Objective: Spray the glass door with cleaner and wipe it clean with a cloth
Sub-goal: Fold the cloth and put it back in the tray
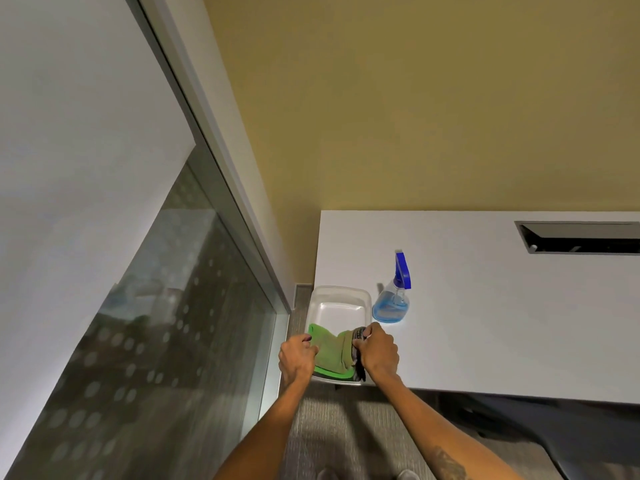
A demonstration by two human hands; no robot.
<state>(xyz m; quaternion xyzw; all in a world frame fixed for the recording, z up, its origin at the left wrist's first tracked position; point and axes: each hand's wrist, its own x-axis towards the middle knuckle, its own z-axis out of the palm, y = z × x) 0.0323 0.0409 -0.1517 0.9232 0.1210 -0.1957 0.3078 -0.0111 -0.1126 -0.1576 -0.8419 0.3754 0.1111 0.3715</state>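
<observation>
Green cloth, blue-topped spray bottle, white table.

Green cloth lay bunched in clear plastic tub, stretched between left hand and right hand, both closed on it. Spray bottle stood upright beyond right hand, apart from it: clear body, blue liquid low, blue trigger head. Glass door stood left of left hand, lower pane dotted, upper part frosted.
</observation>
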